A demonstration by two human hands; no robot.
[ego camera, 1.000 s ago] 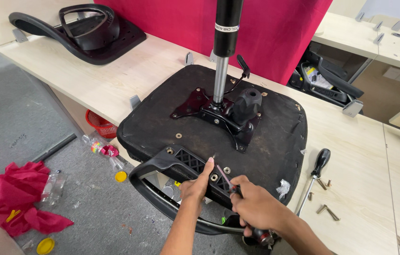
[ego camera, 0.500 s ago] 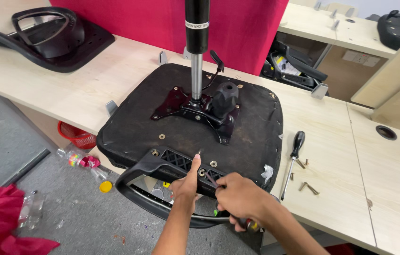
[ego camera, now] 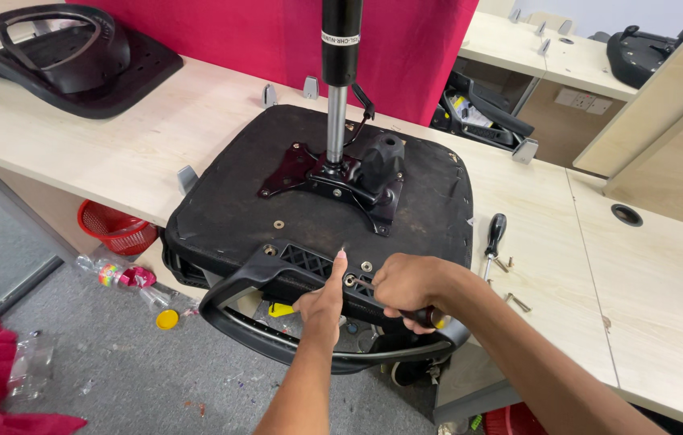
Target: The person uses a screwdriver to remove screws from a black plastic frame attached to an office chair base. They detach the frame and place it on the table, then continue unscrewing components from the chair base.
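Note:
An upturned black chair seat lies on the pale wooden table, its gas-lift post standing up from a black metal plate. A black armrest loop hangs off the seat's near edge. My left hand rests on the armrest bracket, its forefinger pointing at a small screw. My right hand grips a screwdriver whose tip sits at a bolt hole in the bracket.
A second black-handled screwdriver and loose screws lie on the table right of the seat. Another black chair part rests far left. A red cloth hangs behind. Bottles, caps and red fabric litter the grey floor.
The view has shifted right and closer. My right hand has turned over the screwdriver, bringing its handle lower and to the right. My left forefinger stays by the screw.

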